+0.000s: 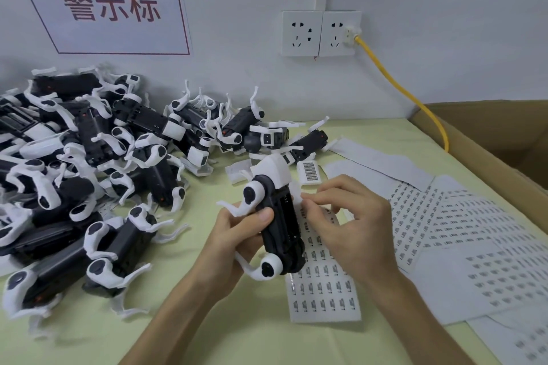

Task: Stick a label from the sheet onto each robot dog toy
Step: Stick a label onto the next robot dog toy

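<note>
Black and white hard plastic makes up the small robot dog toy [274,216] that the person holds up over the pale green worktop [255,332]. The left hand [234,243] is wrapped round the toy's black body, thumb on top, so the belly faces up. The right hand [347,216] pinches something small and white against the toy's side with its fingertips [308,201]; it is probably a label, but the view is too blurry there to be sure.

The toy looks light and stiff. Its thin white legs [234,207] stick out and look easy to snap, so the thick body is the safe place to hold it. The plastic looks smooth and may slip, so a firm grip helps.

The white paper sheet of tiny printed labels [323,290] lies flat on the worktop, just under the toy. Each label looks thin, floppy and sticky, so it is best lifted by its edge. A big heap of black and white robot dog toys [89,175] waits on the left.
</note>
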Tool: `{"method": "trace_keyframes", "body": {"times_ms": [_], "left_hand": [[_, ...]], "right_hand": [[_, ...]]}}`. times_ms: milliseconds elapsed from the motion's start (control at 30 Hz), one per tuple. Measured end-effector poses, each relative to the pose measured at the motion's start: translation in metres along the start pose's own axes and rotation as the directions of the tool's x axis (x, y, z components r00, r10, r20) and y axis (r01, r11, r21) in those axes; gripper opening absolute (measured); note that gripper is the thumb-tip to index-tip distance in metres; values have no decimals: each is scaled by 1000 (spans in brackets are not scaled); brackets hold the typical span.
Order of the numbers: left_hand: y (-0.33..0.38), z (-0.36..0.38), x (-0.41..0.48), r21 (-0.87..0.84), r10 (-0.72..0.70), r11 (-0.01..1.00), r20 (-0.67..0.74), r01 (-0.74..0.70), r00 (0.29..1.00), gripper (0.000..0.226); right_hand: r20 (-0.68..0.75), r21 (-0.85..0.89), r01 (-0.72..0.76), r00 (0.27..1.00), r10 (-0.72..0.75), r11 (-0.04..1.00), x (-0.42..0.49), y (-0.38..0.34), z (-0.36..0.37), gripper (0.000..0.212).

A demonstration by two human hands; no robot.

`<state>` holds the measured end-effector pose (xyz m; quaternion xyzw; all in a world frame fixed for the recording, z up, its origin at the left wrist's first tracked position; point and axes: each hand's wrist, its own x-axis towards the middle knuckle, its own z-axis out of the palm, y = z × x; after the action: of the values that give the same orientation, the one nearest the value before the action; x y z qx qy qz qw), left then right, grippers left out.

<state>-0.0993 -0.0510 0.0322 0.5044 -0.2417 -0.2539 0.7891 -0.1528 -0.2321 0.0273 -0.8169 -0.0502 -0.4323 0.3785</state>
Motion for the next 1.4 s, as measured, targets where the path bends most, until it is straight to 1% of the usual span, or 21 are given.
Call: {"method": "trace_keyframes", "body": {"times_ms": [133, 267, 400, 500, 600, 700, 833, 900, 967, 1033, 1100, 1133, 1233, 1300, 1333, 1400], "left_hand": [[1, 0, 0, 21, -1, 1000, 21, 0, 1000, 49], [0, -3, 0, 31, -10, 999, 10, 10, 1000, 50], [-1, -5, 1, 35, -14, 999, -3, 14, 1000, 42], [-4, -8, 2, 33, -24, 999, -7, 24, 1000, 32], [-7, -11, 5, 40, -36, 998, -74, 39, 997, 36], [-8, -12, 7, 123, 29, 992, -170, -8, 985, 41], [-6, -15, 8, 288, 201, 949, -255, -124, 946, 42], [-3, -15, 8, 339, 259, 927, -270, -160, 927, 37], [1, -17, 9, 369, 247, 920, -284, -132, 926, 21], [2, -22, 9, 323, 119, 946, -326, -7, 938, 23], [3, -26, 9, 199, -28, 976, -309, 93, 951, 31], [2, -28, 8, 155, -60, 982, -270, 105, 961, 36], [3, -26, 7, 92, -70, 992, -181, 87, 981, 30], [8, -21, 6, 9, -114, 993, -128, 116, 985, 39], [10, -19, 5, -64, -151, 987, -90, 146, 984, 46], [11, -17, 3, -267, -207, 944, -13, 196, 978, 62]], "right_hand": [[34, 39, -51, 998, 50, 998, 1, -3, -2, 10], [49, 72, -111, 993, 108, 991, 2, -4, -4, 18], [48, 73, -136, 990, 133, 988, 3, -3, -4, 18], [-8, 73, -153, 988, 154, 985, 3, -2, -4, 14], [-97, 123, -169, 979, 181, 978, 4, 0, -5, 8], [-101, 159, -185, 974, 202, 970, 5, 1, -4, 6], [-93, 164, -189, 974, 206, 968, 3, 0, -1, 8], [-103, 158, -182, 974, 200, 970, 3, 0, -1, 11], [-99, 149, -175, 977, 191, 973, 3, -1, -2, 14], [-93, 153, -176, 977, 192, 972, 2, -1, -1, 15], [-91, 155, -189, 975, 205, 970, 2, -1, -1, 14], [-90, 153, -198, 973, 213, 968, 1, 0, -1, 15], [-91, 151, -193, 974, 208, 970, 2, 1, -2, 16], [-101, 149, -187, 974, 204, 971, 1, 2, -2, 16], [-106, 149, -186, 973, 203, 971, 1, 2, -1, 17], [-99, 144, -172, 977, 187, 975, 0, 2, 0, 22]]}}
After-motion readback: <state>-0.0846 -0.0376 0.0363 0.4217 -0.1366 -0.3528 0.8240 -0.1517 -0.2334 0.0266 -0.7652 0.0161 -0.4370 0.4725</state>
